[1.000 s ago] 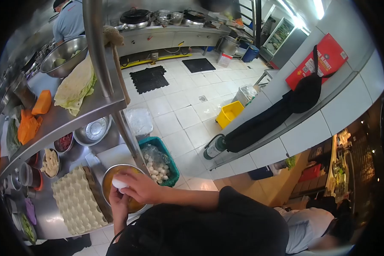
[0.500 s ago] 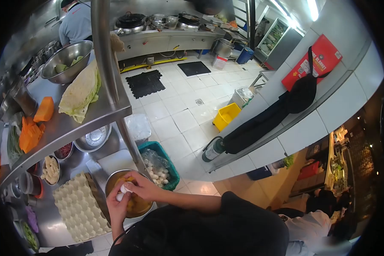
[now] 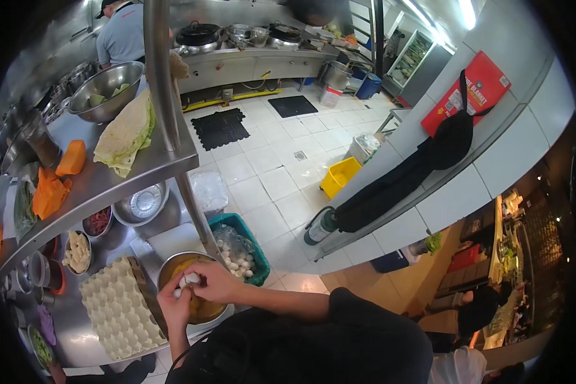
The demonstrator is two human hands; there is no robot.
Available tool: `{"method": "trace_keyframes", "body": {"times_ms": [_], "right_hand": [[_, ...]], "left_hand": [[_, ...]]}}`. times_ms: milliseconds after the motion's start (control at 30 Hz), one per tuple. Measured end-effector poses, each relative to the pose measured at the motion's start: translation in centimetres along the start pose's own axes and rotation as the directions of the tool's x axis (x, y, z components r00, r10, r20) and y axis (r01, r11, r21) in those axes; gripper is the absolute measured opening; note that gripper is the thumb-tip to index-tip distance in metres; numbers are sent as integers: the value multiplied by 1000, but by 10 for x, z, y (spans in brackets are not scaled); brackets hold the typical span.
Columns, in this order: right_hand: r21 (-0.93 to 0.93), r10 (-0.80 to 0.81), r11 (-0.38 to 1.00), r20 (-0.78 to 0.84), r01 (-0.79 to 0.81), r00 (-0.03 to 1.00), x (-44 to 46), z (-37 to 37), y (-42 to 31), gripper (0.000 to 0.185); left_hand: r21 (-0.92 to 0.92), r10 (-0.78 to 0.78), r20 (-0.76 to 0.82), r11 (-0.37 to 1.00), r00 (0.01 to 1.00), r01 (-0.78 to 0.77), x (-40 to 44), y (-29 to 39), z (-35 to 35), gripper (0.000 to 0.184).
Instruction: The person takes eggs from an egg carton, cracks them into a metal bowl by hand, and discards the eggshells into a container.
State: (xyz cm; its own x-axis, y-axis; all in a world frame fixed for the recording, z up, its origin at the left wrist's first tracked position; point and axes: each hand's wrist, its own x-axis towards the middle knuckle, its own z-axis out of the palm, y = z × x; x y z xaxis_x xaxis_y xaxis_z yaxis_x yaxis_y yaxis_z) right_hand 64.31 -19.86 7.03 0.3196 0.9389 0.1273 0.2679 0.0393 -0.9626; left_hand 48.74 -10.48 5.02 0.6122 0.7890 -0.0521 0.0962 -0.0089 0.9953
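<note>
The left hand (image 3: 175, 306) and right hand (image 3: 219, 283) grip an egg (image 3: 189, 279) over the bowl (image 3: 184, 253), lower left of the frame. Cracking seems underway; parting it cleanly calls for gentle, even pressure.

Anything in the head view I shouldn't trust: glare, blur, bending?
Head view: the shelf edge bows and the frame corners go black; the ceiling light is blown out; the dark shape at the top is smeared; in the head view too, the hands show, but fine cracks in the white eggshell don't.
</note>
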Motion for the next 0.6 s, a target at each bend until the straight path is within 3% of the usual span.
{"method": "trace_keyframes", "body": {"times_ms": [100,167,267,300,433,500,533,600], "right_hand": [[-77,-63,995,-30,61,998,5,-2,-5,38],[-167,-164,970,92,178,982,5,-7,-12,41],[-270,-223,931,104,244,969,4,-3,-12,44],[-235,-240,933,157,273,958,5,-1,-9,47],[-149,-321,930,115,336,940,0,2,2,45],[-9,-220,976,-78,220,972,-2,-9,0,45],[-7,-222,975,-79,222,972,-3,-18,0,45],[7,-127,990,-343,138,931,-1,-42,3,49]], "left_hand": [[126,36,-1,991,999,-36,1,6,-9,41],[197,21,8,980,1000,-22,-2,11,-16,40],[294,31,75,954,997,-52,0,30,-19,44],[309,56,68,948,996,-74,-1,37,-16,50],[263,66,87,961,994,-87,-2,56,-2,68],[178,57,74,982,996,-69,0,53,-2,69],[91,46,65,995,997,-52,1,53,-2,70],[165,105,48,980,993,-112,2,53,-5,69]]}}
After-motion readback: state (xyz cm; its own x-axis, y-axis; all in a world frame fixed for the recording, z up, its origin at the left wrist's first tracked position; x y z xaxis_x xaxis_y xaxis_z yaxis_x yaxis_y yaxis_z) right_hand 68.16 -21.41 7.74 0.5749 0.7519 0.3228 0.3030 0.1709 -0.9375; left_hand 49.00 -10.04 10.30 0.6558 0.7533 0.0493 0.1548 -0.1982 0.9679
